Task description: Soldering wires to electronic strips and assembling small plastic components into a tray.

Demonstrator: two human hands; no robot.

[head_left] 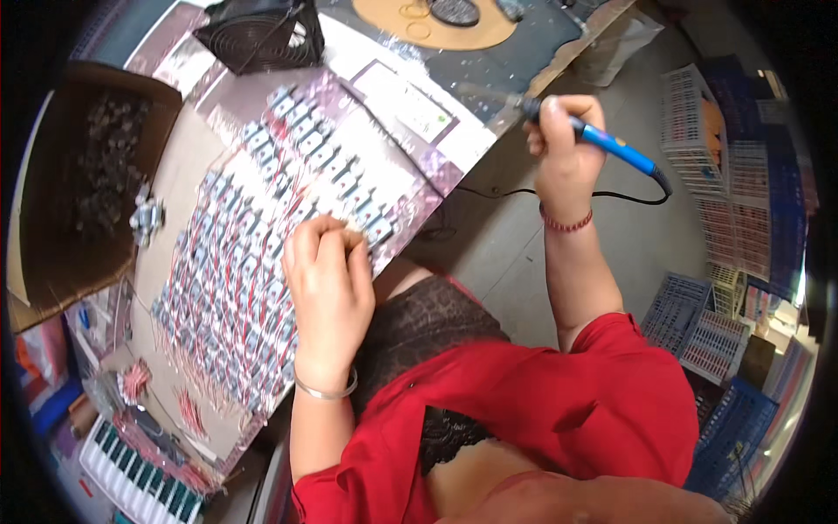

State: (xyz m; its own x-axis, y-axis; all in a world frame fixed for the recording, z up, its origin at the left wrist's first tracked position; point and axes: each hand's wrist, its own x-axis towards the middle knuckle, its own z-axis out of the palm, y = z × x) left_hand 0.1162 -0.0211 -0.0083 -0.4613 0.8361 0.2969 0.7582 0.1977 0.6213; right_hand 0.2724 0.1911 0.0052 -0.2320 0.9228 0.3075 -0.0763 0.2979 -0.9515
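Note:
My right hand (pixel 569 150) is raised off the table's right edge, its fingers wrapped round the blue handle of a soldering iron (pixel 621 152). The iron's tip end points left and is blurred; a black cord leaves the handle's back end. On the table, my left hand (pixel 327 275) rests at the right side of rows of small grey-and-white parts (pixel 240 240) with red and white wires. Its fingers are curled together, and what lies under the fingertips is hidden. Close above that hand, more of these parts (pixel 336 166) stand in slanting rows.
A black fan (pixel 262 39) stands at the table's far side. At left, an open cardboard box (pixel 39 175) holds many loose parts, with a small cluster of parts (pixel 147 218) beside it. Wire bundles (pixel 188 410) lie near left. Plastic crates (pixel 733 192) are stacked on the right.

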